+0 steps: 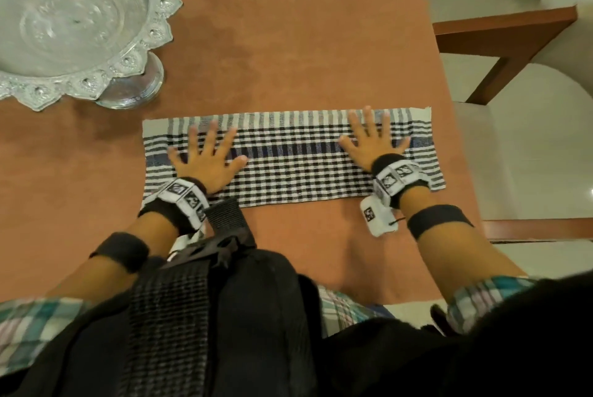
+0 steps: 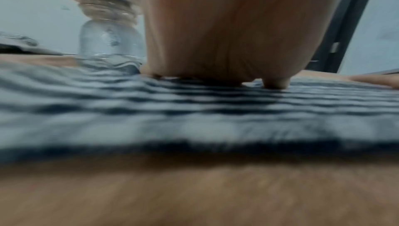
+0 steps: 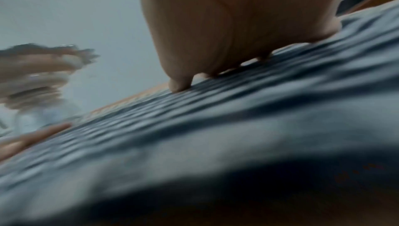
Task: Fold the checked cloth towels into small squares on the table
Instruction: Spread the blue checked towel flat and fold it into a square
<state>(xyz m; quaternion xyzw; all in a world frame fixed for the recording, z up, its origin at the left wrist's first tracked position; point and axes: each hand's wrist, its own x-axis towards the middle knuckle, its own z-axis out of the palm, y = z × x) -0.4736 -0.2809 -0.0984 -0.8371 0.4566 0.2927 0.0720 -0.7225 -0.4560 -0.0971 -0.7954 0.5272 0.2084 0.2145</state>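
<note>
A black, white and blue checked towel (image 1: 292, 156) lies as a long folded strip across the orange table (image 1: 288, 43). My left hand (image 1: 207, 156) presses flat on its left part with the fingers spread. My right hand (image 1: 373, 139) lies flat on the right part, fingers spread the same way. In the left wrist view the palm (image 2: 226, 33) sits on the blurred towel (image 2: 194, 110). The right wrist view shows the palm (image 3: 237, 25) on the towel (image 3: 237, 118), with the other hand (image 3: 32, 137) far left.
An ornate silver pedestal bowl (image 1: 73, 27) stands at the table's back left; its stem (image 2: 108, 33) shows in the left wrist view. The table's right edge runs close to the towel's right end. A wooden chair (image 1: 503, 43) stands beyond it on the pale floor.
</note>
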